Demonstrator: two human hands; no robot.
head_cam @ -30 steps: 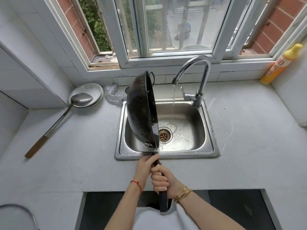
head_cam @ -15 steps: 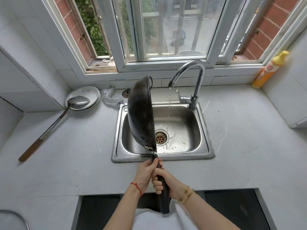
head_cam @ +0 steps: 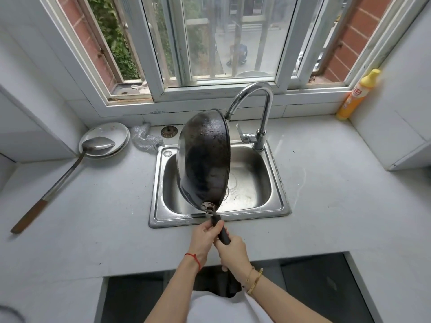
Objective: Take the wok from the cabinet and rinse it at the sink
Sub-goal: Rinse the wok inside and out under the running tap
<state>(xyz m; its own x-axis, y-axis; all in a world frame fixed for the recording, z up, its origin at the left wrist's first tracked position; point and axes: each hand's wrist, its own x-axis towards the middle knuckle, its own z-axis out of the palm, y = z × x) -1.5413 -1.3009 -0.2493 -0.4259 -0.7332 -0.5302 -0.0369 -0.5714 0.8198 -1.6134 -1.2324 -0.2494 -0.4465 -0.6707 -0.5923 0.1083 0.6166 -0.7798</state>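
Observation:
A black wok point(head_cam: 202, 159) stands tilted on its side over the steel sink point(head_cam: 277, 197), its dark underside facing me and its rim just under the spout of the chrome tap point(head_cam: 256, 99). Its inside is hidden. Both hands hold the wok's black handle at the sink's front edge. My left hand point(head_cam: 202, 238) grips it near the wok. My right hand point(head_cam: 233, 251) grips it lower down. Whether water runs from the tap is hidden by the wok.
A long metal ladle point(head_cam: 70, 169) with a wooden grip rests on white plates point(head_cam: 109, 134) at the left. A steel scourer point(head_cam: 145, 139) lies behind the sink. A yellow detergent bottle point(head_cam: 356, 95) stands at the right wall. The window sill runs behind the tap.
The wok has swung right, under the tap's spout, and turned so that more of its underside faces me. Both hands stay on the handle.

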